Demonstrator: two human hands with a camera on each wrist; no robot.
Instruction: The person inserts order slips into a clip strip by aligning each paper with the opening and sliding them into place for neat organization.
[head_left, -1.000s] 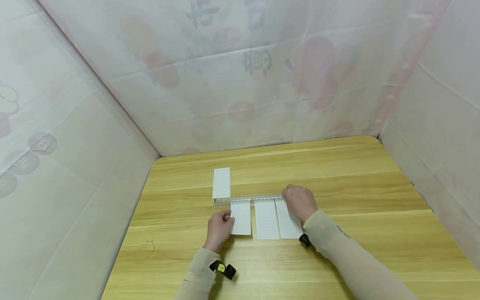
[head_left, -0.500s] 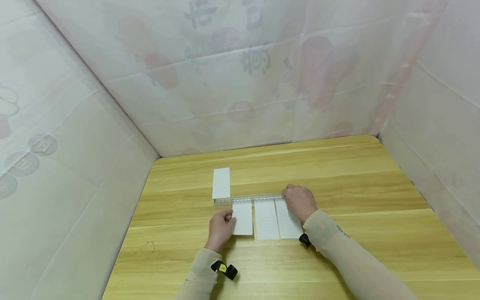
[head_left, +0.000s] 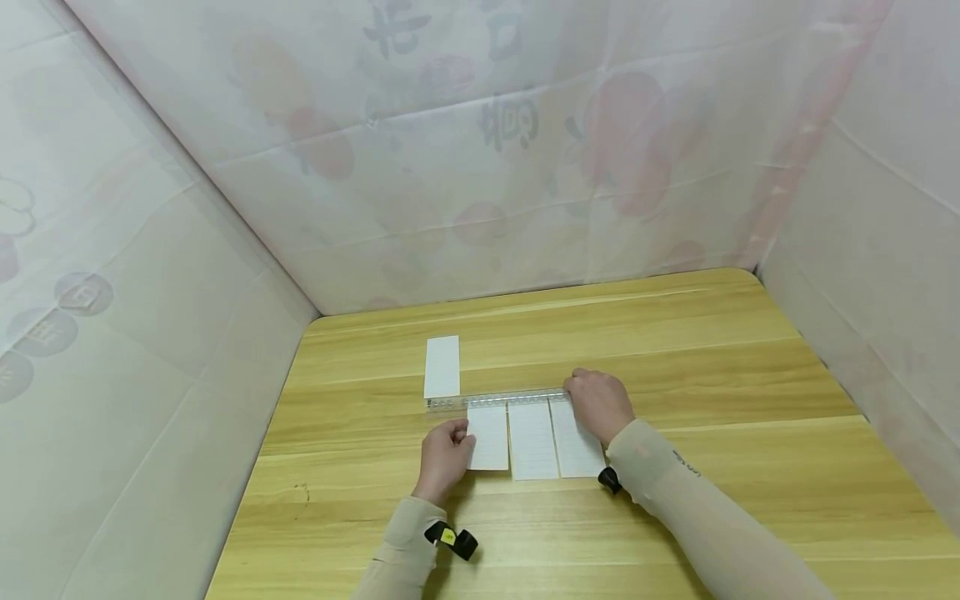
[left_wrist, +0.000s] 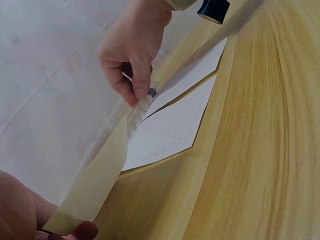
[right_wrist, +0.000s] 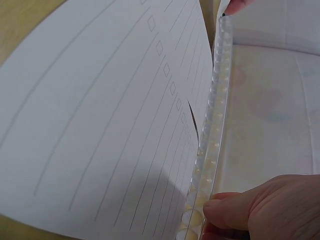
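Note:
My left hand (head_left: 444, 458) pinches the left edge of a white lined card (head_left: 487, 437). In the left wrist view that card (left_wrist: 95, 175) stands tilted, its near edge between thumb and fingers. Its top reaches the clear plastic ruler (head_left: 491, 401), which lies across the tops of the row. My right hand (head_left: 600, 404) holds the ruler's right end between thumb and fingers, as the right wrist view shows (right_wrist: 270, 207). A middle lined card (head_left: 532, 442) lies just right of the held one. The rightmost card (head_left: 576, 442) is partly covered by my right hand.
Another white card (head_left: 442, 367) lies behind the ruler's left end. The wooden table (head_left: 322, 467) meets fabric-covered walls at the back and sides. A black wrist mount (head_left: 452, 539) sits on the left sleeve, and another (head_left: 610, 480) shows beside the right sleeve.
My left hand has slid slightly right with its card, narrowing the gap to the middle card. My right hand and the ruler have stayed in place.

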